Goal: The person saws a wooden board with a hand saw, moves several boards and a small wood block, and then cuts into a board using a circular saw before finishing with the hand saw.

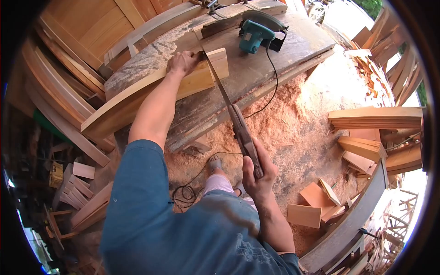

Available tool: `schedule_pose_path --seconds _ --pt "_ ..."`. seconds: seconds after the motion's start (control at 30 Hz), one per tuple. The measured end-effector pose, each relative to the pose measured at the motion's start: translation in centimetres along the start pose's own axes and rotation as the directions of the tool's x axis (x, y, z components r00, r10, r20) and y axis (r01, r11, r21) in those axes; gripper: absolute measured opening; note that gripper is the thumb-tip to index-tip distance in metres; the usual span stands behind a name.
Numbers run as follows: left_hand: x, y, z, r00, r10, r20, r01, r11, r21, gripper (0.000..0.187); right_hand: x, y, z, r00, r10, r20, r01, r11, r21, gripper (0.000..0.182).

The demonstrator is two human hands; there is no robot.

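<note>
My right hand [261, 173] is wrapped round the wooden handle of a hand saw [223, 91], whose long blade points up and away to the left. The blade lies across a thick curved board [195, 81] near its far end, with a cut line showing on the board's side. My left hand [184, 63] grips the top edge of this board just left of the blade. Its fingertips are partly hidden by the hand itself. The board rests on a dusty workbench [247, 75] and overhangs it on the left.
A teal circular saw [253, 36] sits on the bench, its black cord [276, 78] hanging down to the floor. Sawdust [298, 110] covers the ground. Stacked curved boards [373, 117] stand right; offcuts [305, 215] lie lower right. More curved planks [64, 105] lean at left.
</note>
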State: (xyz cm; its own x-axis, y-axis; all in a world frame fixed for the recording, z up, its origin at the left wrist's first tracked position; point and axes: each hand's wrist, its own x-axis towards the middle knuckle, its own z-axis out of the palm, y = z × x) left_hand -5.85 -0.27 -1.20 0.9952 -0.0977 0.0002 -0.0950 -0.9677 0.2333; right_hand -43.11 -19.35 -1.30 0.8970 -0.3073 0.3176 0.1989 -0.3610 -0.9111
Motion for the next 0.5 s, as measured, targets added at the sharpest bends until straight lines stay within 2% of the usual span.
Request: schedule_pose_path --seconds 0.1,0.13,0.17,0.2,0.27,0.3,0.33,0.37,0.4,0.43,0.5 --pt "1.4 -1.1 1.3 0.995 0.048 -0.089 -0.05 0.999 -0.017 0.057 -3.5 -0.3 -2.6 0.998 -0.059 -0.018 0.058 0.998 -0.029 0.045" --pt "1.5 -1.1 1.3 0.996 0.049 -0.075 -0.051 0.998 -0.028 0.057 -6.3 -0.4 -4.5 0.996 -0.082 -0.02 0.081 0.996 -0.043 0.047" --pt "1.6 -1.2 1.1 0.997 0.048 -0.059 -0.05 0.998 -0.039 0.057 -10.1 -0.1 -6.7 0.999 -0.049 -0.018 0.047 0.994 -0.101 0.05" --pt "1.8 -1.2 0.9 0.998 0.049 -0.044 -0.051 0.998 -0.046 0.057 -14.2 -0.7 -9.1 0.999 0.051 -0.006 -0.051 0.992 -0.117 0.057" --pt "1.6 -1.3 0.9 0.998 0.036 -0.043 -0.039 0.997 -0.064 0.057 -17.1 -2.8 -11.6 0.995 0.103 0.007 -0.102 0.992 -0.072 0.059" --pt "1.7 -1.0 1.0 0.998 0.041 -0.04 -0.044 0.996 -0.071 0.057 -17.0 -2.8 -11.7 0.993 0.112 0.027 -0.108 0.986 -0.124 0.061" --pt "1.6 -0.9 1.1 0.999 0.036 -0.032 -0.038 0.998 -0.054 0.058 -14.4 -2.3 -9.8 0.995 0.101 0.011 -0.1 0.992 -0.077 0.059" --pt "1.7 -0.9 1.1 0.999 0.032 -0.028 -0.033 0.999 -0.037 0.059 -9.3 -1.1 -6.6 0.992 -0.125 0.0 0.123 0.978 -0.166 0.053" --pt "1.5 -0.9 1.0 0.999 0.024 -0.026 -0.024 1.0 -0.019 0.061 -6.0 0.2 -4.2 0.997 -0.071 0.031 0.075 0.988 -0.135 0.048" --pt "0.9 -0.9 0.7 0.998 0.059 -0.001 -0.059 0.998 -0.03 0.061 -2.9 0.9 -1.6 0.998 -0.058 0.001 0.058 0.998 -0.03 0.046" --pt "0.7 -1.3 0.5 0.99 0.136 0.017 -0.135 0.988 -0.075 0.059 1.3 0.6 1.2 0.999 0.0 0.042 0.0 1.0 0.009 0.049"
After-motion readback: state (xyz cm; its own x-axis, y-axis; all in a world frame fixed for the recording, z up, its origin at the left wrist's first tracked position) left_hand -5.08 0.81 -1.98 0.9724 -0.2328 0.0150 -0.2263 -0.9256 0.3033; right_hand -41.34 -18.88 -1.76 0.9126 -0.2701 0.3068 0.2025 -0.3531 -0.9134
